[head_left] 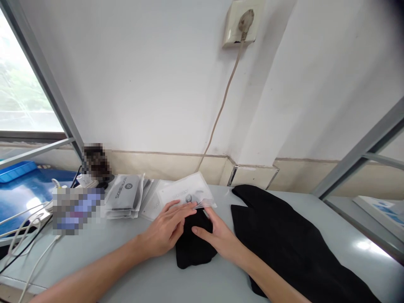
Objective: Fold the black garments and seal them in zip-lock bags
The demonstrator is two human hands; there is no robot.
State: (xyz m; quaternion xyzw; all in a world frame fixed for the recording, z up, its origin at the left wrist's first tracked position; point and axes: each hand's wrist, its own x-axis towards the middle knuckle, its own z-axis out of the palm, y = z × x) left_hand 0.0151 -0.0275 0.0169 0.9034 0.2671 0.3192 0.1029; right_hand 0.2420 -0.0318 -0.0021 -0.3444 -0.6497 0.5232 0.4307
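Observation:
A small folded black cloth (193, 248) lies on the grey table (151, 277) in front of me. Its far end sits at the mouth of a clear plastic bag (186, 194) with a printed logo. My left hand (167, 229) rests on the cloth's left side, fingers stretched toward the bag's edge. My right hand (217, 235) lies on the cloth's right side, fingers extended and pressing near the bag's opening. Whether the fingers pinch the bag's edge is not visible.
A stack of filled clear bags (124, 198) lies left of the hands. A large black fabric pile (290, 244) spreads to the right. White cables (25, 235) and a blue tray (15, 170) sit far left. A wall socket (241, 23) with a cord hangs above.

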